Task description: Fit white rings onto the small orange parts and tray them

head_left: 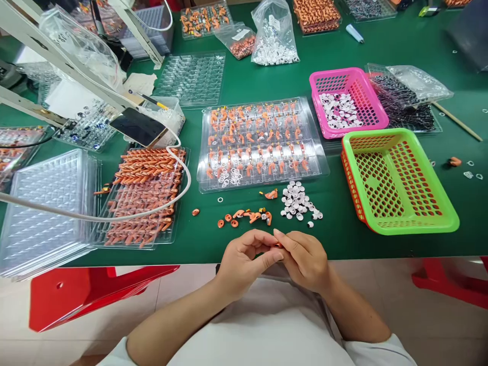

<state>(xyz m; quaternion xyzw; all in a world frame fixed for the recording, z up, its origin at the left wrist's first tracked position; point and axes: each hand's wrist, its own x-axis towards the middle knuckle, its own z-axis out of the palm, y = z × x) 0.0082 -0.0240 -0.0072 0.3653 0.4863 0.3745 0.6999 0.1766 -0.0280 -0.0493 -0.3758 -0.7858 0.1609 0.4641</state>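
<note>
My left hand (246, 262) and my right hand (307, 258) meet at the table's front edge, fingers closed in a pinch. Between their fingertips is a small orange part (278, 245), mostly covered by the fingers. Just beyond lie several loose curved orange pieces (254, 217) with gold and metal bits, and small orange rings (227, 217) to their left. A heap of small white discs (296, 199) sits ahead of my right hand. Farther back, a clear plastic tray (320, 161) holds rows of orange pieces and some white rings.
On the right stand a green basket (438, 203) and a pink basket (379, 114) with white pieces. To the left are stacked clear trays (46, 188) and a tray of orange pieces (141, 223), crossed by a white cable (186, 185). A phone (138, 126) lies behind.
</note>
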